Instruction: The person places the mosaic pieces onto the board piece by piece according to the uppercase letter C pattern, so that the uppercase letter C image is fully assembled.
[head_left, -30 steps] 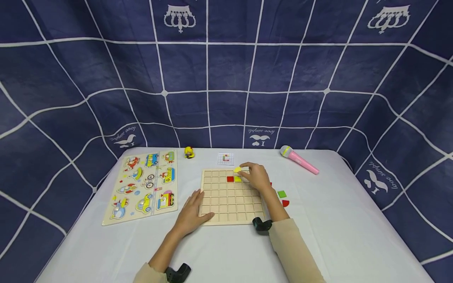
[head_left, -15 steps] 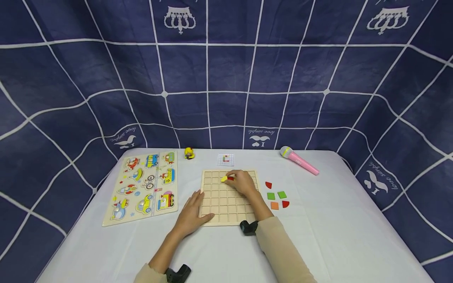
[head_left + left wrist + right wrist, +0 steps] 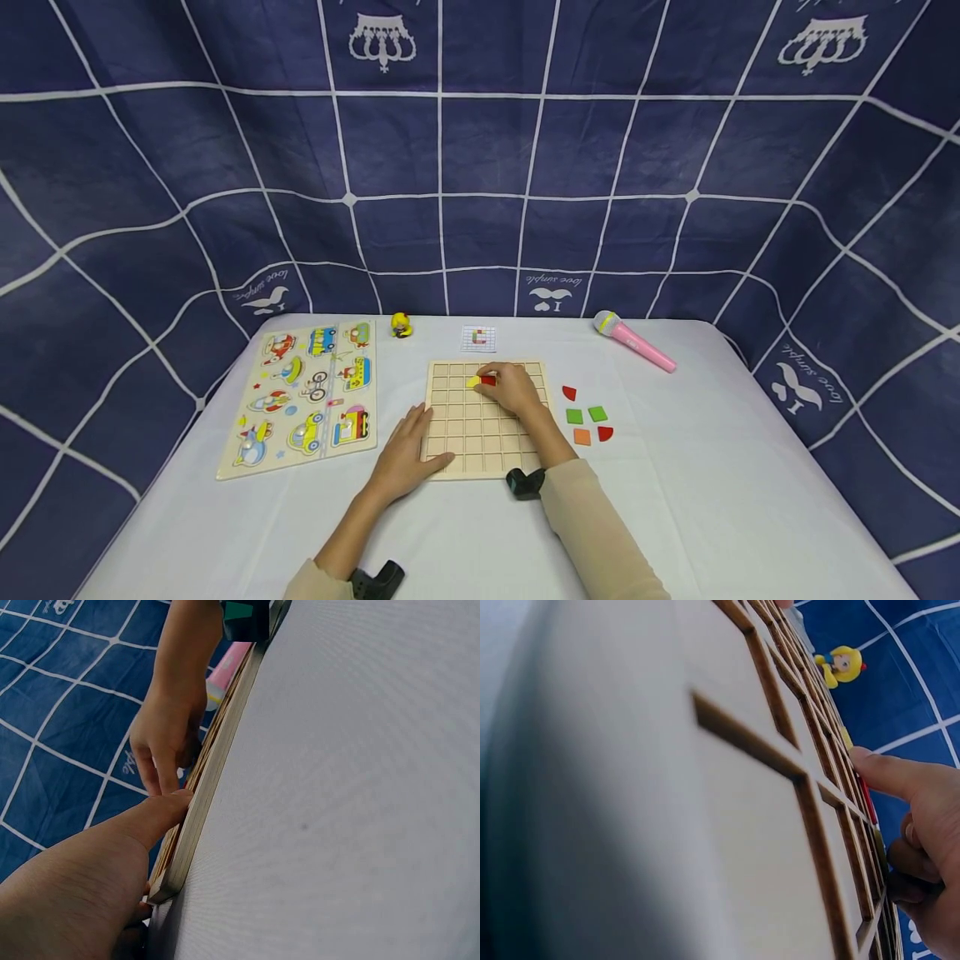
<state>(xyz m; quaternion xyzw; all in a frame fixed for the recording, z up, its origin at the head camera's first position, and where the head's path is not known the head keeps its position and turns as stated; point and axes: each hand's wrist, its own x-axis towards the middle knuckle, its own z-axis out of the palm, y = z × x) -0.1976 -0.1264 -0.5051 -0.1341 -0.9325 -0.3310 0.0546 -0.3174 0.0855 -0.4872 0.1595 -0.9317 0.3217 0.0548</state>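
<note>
A wooden grid board (image 3: pixel 480 433) lies mid-table. My right hand (image 3: pixel 501 383) reaches over its upper rows and holds a yellow tile (image 3: pixel 473 382) at its fingertips, just left of a red tile (image 3: pixel 488 381) set in the grid. In the right wrist view the index fingertip (image 3: pixel 864 759) is stretched along the board (image 3: pixel 765 825) and the other fingers are curled. My left hand (image 3: pixel 405 454) lies flat on the table. Its thumb (image 3: pixel 161 810) rests against the board's edge (image 3: pixel 214 761).
Loose tiles lie right of the board: green (image 3: pixel 574 416), green (image 3: pixel 597 412), orange (image 3: pixel 582 436) and two red quarter-rounds (image 3: pixel 569 392). A vehicle puzzle (image 3: pixel 307 392) sits left. A pattern card (image 3: pixel 478 337), a yellow figurine (image 3: pixel 401 324) and a pink microphone (image 3: pixel 633 339) line the far edge.
My right hand carried the yellow tile from above the board's top row leftward and down, to the cell left of the red tile. The left hand stayed put.
</note>
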